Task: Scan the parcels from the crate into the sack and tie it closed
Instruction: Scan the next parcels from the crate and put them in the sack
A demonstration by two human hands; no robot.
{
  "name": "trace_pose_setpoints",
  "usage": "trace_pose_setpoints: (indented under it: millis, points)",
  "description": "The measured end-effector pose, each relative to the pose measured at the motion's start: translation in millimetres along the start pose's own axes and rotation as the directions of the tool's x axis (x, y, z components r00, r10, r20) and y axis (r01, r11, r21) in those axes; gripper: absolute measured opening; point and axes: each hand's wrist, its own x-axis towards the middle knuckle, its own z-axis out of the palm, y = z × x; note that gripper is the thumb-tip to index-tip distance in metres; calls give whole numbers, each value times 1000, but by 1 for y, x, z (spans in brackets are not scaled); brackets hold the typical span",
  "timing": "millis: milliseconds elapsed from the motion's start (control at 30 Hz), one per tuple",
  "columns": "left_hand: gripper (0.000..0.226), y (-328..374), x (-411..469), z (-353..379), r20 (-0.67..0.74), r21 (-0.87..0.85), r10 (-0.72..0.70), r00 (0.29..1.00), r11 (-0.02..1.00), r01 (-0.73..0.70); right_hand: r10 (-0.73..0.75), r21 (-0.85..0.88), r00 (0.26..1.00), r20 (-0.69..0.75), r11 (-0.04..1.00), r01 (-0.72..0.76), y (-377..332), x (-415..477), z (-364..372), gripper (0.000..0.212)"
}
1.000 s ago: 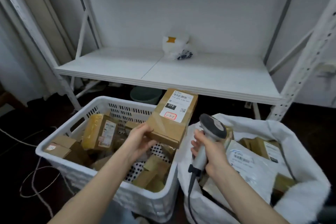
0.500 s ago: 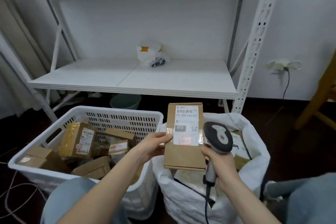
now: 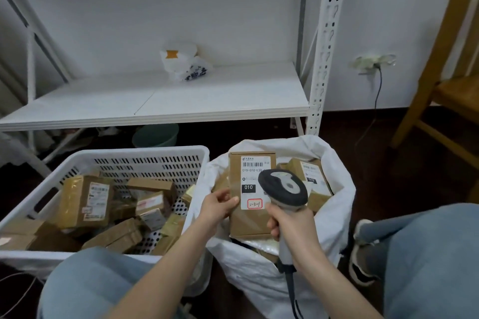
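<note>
My left hand [image 3: 219, 206] pinches the left edge of a brown cardboard parcel [image 3: 246, 220] with a white barcode label, holding it upright over the open white sack [image 3: 334, 217]. My right hand [image 3: 290, 223] grips the handle of a grey barcode scanner [image 3: 283, 186], whose head covers the label's right side. The sack holds other brown parcels [image 3: 311, 179]. To the left stands a white perforated crate [image 3: 145, 156] with several taped brown parcels [image 3: 85, 199] inside.
A white metal shelf [image 3: 181, 101] runs behind, with a white plastic bag [image 3: 184, 62] on it. A green basin [image 3: 155, 134] sits under the shelf. A wooden chair [image 3: 445, 90] stands at the right. My knees in jeans frame the bottom; a cable hangs from the scanner.
The parcel moved right from above the crate to over the sack's mouth and turned upright. The scanner came in close over its label. The view swung right.
</note>
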Motion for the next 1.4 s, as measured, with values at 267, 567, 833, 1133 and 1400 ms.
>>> trace_pose_setpoints:
  millis: [267, 567, 833, 1133, 1400]
  points:
    - [28, -9, 5, 7, -12, 38, -1, 1000, 999, 2, 77, -25, 997, 0, 997, -77, 1, -7, 4, 12]
    - [27, -12, 8, 6, -4, 15, -10, 1000, 1000, 10, 100, -60, 995, 14, 993, -99, 1, -12, 4, 15]
    - [27, -12, 7, 5, 11, 8, -6, 1000, 1000, 6, 112, -69, 994, 8, 991, -111, -2, -13, 4, 15]
    - [40, -12, 7, 5, 7, 15, -15, 1000, 1000, 15, 124, -48, 992, -3, 991, -124, -3, -13, 5, 11]
    - [46, -1, 16, 2, -9, 69, 13, 1000, 998, -12, 129, -2, 992, 11, 992, -129, -5, -2, 1, 10]
